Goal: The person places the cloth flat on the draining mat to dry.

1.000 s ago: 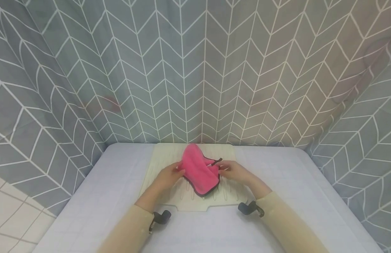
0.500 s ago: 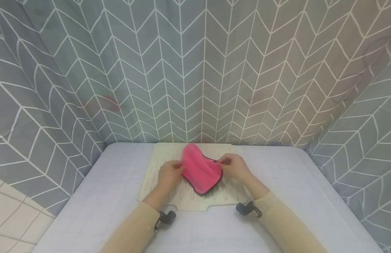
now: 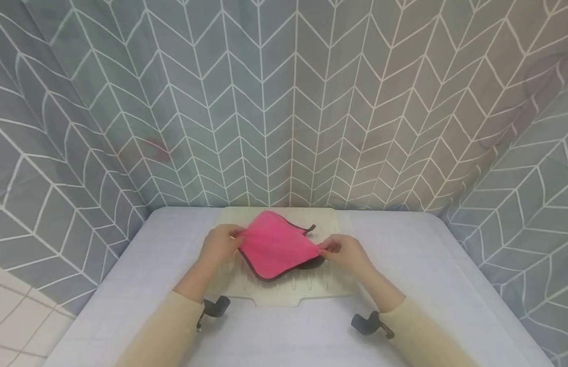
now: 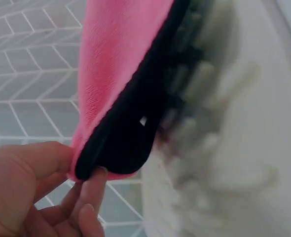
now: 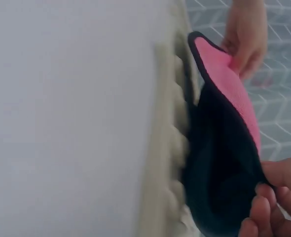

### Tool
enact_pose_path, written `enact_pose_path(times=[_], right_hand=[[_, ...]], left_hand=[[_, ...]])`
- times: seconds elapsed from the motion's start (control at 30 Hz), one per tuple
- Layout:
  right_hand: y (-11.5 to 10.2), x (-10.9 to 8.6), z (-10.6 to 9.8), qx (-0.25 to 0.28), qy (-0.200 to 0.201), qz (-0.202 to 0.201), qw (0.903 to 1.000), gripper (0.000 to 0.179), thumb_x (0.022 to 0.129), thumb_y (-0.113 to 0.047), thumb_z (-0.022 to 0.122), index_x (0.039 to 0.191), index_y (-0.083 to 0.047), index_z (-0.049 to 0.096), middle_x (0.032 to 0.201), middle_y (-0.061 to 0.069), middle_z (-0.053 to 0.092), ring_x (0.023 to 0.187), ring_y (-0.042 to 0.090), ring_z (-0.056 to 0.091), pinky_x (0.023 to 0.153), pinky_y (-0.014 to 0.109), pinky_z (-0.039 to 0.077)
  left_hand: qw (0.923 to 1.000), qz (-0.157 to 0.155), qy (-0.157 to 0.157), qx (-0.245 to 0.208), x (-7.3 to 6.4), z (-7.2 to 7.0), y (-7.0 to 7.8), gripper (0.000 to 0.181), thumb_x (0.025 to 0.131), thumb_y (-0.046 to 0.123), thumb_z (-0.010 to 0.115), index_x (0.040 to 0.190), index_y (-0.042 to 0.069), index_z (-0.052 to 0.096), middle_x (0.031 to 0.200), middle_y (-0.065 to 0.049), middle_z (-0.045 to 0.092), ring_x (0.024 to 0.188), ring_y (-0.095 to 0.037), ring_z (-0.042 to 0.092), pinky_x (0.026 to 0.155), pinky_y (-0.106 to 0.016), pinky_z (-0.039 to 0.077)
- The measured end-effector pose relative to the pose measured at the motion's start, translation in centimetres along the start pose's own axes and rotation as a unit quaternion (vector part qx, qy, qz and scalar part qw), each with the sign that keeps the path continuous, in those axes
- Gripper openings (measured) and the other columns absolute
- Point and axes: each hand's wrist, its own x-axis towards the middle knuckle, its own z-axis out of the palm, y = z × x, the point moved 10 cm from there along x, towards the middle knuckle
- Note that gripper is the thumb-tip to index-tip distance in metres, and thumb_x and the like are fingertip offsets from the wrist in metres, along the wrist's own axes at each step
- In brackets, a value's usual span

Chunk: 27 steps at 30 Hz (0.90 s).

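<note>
In both wrist views the ribbed white mat (image 4: pixel 224 148) is blurred, the pink cloth (image 4: pixel 121 64) runs off the top edge, and the left hand (image 4: pixel 22 192) is cut off.

A pink cloth (image 3: pixel 276 243) with a dark trimmed edge and dark underside is held stretched out flat as a diamond just above a ribbed white mat, a small dark loop showing at its far corner.

A grey curtain (image 3: pixel 284 102) with a white chevron pattern hangs on three sides of a pale lavender-white table (image 3: pixel 426 265), while pale tiled floor (image 3: pixel 13 326) shows at the lower left, all under soft, even light.
</note>
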Motion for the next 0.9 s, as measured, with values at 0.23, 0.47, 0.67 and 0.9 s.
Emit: enact_pose_path(times=[0.23, 0.47, 0.67, 0.9], right_hand=[[-0.6, -1.6, 5.5, -0.020, -0.105, -0.031, 0.9938, 0.007, 0.086, -0.010, 0.078, 0.083, -0.014, 0.073, 0.075, -0.010, 0.063, 0.074, 0.010, 0.056, 0.069, 0.029, 0.049], [-0.3, -2.4, 5.4, 0.018, -0.211, -0.081, 0.9740, 0.014, 0.095, -0.015, 0.068, 0.108, -0.012, 0.074, 0.096, -0.007, 0.070, 0.089, 0.012, 0.063, 0.083, 0.035, 0.053], [1.4, -0.1, 1.6, 0.015, -0.155, -0.067, 0.9856, 0.025, 0.097, -0.019, 0.067, 0.115, -0.002, 0.069, 0.106, 0.008, 0.070, 0.093, 0.023, 0.063, 0.082, 0.039, 0.054], [2.4, 0.9, 3.4, 0.067, -0.217, -0.042, 0.9729, 0.032, 0.101, -0.021, 0.061, 0.120, 0.004, 0.063, 0.100, 0.009, 0.069, 0.087, 0.020, 0.063, 0.074, 0.033, 0.055]], left_hand=[[0.9967, 0.000, -0.074, 0.035, -0.1, 1.6, -3.1, 0.031, 0.097, 0.014, 0.065, 0.125, 0.003, 0.069, 0.117, -0.016, 0.070, 0.110, -0.034, 0.065, 0.095, -0.050, 0.053], [0.9903, 0.008, -0.139, 0.009, -2.4, 2.5, -3.8, 0.054, 0.097, 0.022, 0.066, 0.145, 0.006, 0.049, 0.116, -0.017, 0.066, 0.108, -0.035, 0.064, 0.090, -0.053, 0.054], [0.9908, 0.015, -0.134, 0.003, -4.9, 2.1, -3.9, 0.062, 0.097, 0.027, 0.067, 0.150, 0.007, 0.043, 0.110, -0.011, 0.069, 0.104, -0.030, 0.066, 0.092, -0.054, 0.053], [0.9917, 0.042, -0.121, -0.005, -6.2, 3.4, -2.4, 0.054, 0.094, 0.020, 0.070, 0.144, 0.007, 0.054, 0.127, -0.017, 0.065, 0.118, -0.034, 0.062, 0.099, -0.050, 0.051]])
